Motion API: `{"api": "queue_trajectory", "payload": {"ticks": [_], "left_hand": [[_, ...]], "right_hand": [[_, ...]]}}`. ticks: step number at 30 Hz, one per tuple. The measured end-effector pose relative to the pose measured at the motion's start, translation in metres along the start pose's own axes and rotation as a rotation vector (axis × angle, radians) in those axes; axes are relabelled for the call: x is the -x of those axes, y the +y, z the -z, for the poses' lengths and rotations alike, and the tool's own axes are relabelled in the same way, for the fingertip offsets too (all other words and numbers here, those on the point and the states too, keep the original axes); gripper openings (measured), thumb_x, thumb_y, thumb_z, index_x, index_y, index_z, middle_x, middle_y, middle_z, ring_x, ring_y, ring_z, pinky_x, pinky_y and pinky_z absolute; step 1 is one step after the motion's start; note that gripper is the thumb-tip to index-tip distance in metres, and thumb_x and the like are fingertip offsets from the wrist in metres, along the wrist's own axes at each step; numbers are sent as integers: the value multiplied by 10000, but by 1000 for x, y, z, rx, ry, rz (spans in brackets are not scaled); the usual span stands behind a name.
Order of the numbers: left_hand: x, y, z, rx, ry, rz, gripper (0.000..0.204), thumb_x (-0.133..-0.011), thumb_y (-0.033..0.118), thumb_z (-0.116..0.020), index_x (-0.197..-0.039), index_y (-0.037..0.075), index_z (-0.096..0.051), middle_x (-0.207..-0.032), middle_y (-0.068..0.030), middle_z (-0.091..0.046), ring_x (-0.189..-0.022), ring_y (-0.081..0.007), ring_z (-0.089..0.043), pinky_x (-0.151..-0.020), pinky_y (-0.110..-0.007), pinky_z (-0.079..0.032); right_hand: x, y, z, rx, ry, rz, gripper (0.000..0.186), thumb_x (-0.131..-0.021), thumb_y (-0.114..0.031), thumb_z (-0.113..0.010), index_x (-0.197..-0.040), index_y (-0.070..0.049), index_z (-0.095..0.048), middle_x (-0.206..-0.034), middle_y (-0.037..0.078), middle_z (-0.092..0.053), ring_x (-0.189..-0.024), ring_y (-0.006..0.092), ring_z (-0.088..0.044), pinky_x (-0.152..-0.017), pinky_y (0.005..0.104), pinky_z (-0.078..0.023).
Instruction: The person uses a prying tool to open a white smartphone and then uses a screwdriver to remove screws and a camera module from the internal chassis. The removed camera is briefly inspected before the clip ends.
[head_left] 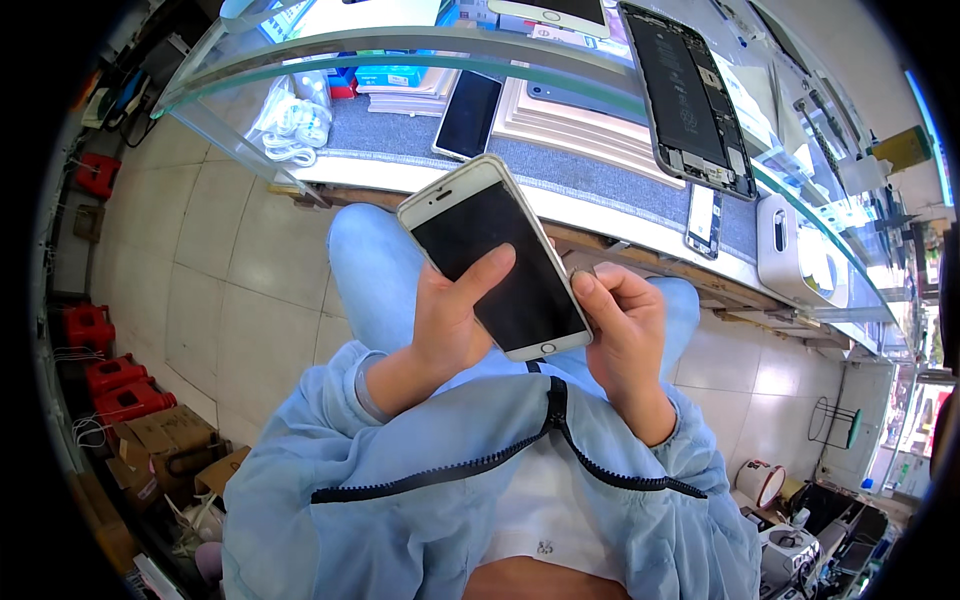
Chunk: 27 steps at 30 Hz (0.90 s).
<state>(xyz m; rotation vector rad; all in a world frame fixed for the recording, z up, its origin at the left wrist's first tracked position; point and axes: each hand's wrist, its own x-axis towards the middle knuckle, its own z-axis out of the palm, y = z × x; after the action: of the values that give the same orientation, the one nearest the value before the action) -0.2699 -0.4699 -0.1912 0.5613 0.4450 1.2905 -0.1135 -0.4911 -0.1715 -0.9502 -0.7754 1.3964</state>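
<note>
A white-framed smartphone (505, 265) with a dark screen and a round home button is tilted above my lap, a clear case edge showing around its top. My left hand (450, 320) grips it from the left side, thumb lying across the screen and the other fingers hidden behind. By the phone's right edge, my right hand (630, 335) is closed, thumb and index finger pinched together. What sits in that pinch, if anything, is too small to make out.
Ahead stands a glass display counter (400, 50). An opened phone (690, 100) with bare battery lies on its top. Inside are a dark phone (468, 115), bagged white cables (295, 115) and a white container (790, 250). Cardboard boxes (165, 440) and red cases (125, 385) stand left.
</note>
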Motion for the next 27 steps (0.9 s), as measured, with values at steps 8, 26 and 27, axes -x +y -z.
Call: {"api": "queue_trajectory", "payload": {"ticks": [8, 26, 27], "left_hand": [[-7, -5, 0, 57, 19, 41, 276, -914, 90, -523, -1174, 2, -496, -1072, -163, -602, -976, -262, -614, -878, -396, -509], [1, -15, -11, 55, 79, -35, 231, -876, 27, -609, -1101, 32, -555, -1002, -52, -633, -893, -135, -623, -746, -277, -520], [1, -14, -10, 53, 76, -25, 232, -875, 27, -611, -1100, 32, -554, -1000, -51, -634, -890, -133, -623, -744, -277, -520]], "right_hand": [[-5, 5, 8, 416, 51, 377, 81, -789, -25, -714, -773, 9, -642, -719, 37, -643, -622, 82, -572, -547, 206, -421], [-20, 2, 3, 364, 50, 203, 126, -801, -101, -724, -784, 11, -667, -696, 27, -644, -598, 65, -556, -524, 194, -408], [-20, 2, 3, 236, 44, 79, 145, -812, -118, -723, -788, 14, -668, -686, 17, -637, -588, 51, -539, -520, 185, -397]]}}
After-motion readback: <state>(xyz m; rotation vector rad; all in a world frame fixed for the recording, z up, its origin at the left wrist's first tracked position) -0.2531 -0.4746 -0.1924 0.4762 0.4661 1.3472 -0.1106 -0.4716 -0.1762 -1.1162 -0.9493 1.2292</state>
